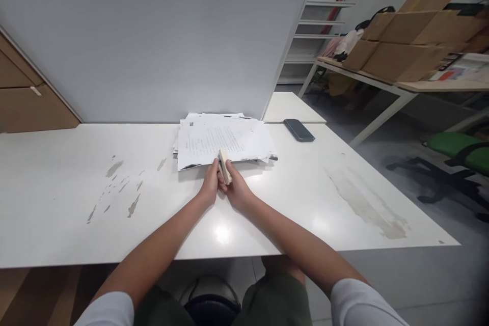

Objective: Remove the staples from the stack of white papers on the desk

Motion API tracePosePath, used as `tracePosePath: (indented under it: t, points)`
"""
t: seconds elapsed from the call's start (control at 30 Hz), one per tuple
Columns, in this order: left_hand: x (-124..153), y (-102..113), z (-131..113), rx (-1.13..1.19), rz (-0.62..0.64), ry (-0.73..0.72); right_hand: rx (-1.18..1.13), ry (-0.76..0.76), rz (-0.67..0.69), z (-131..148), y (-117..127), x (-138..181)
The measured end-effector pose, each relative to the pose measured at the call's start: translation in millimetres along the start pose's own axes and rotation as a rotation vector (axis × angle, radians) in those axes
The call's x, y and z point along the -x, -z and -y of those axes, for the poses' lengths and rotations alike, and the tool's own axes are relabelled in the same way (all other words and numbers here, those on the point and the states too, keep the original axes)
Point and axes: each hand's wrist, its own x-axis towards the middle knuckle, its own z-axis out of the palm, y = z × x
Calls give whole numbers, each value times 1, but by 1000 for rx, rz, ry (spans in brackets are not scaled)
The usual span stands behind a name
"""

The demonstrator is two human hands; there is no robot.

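Between my two hands is a small cream stapler (pixel 225 167), held upright at a slant above the near edge of a paper stack. My left hand (pixel 210 182) is closed on its left side, with the thumb pointing up along it. From the right, my right hand (pixel 237 186) grips the same stapler, its thumb near the upper part. Fingers of both hands meet below and partly hide it. The stack of printed papers (pixel 206 137) lies just beyond, its sheets unevenly piled and the top one showing text.
The white table (pixel 290 188) has grey worn patches left and right. A dark phone (pixel 299 130) lies right of the papers. A grey partition (pixel 160 41) rises behind. Cardboard boxes (pixel 412 56) sit on another table at right, near a green chair (pixel 458 143).
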Motion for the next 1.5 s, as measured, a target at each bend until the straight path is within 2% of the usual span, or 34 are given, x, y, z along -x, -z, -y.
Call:
tracePosePath:
  t: [0.13, 0.27, 0.63, 0.9, 1.2, 1.5]
  points:
    - [-1, 3, 0, -99, 48, -34, 16, 12, -32, -2, -1, -2]
    - [-1, 5, -3, -161, 27, -55, 35, 5, -59, -3, 0, -4]
    - [-1, 4, -6, -110, 61, 11, 107, 29, -27, -5, 4, -6]
    - [3, 3, -10, -131, 53, -49, 35, 28, 46, 0, 5, -4]
    - [-1, 5, -4, -134, 67, -9, 9, -41, -32, 0, 0, -1]
    - [2, 3, -6, -164, 44, -7, 38, -58, -44, 0, -1, -1]
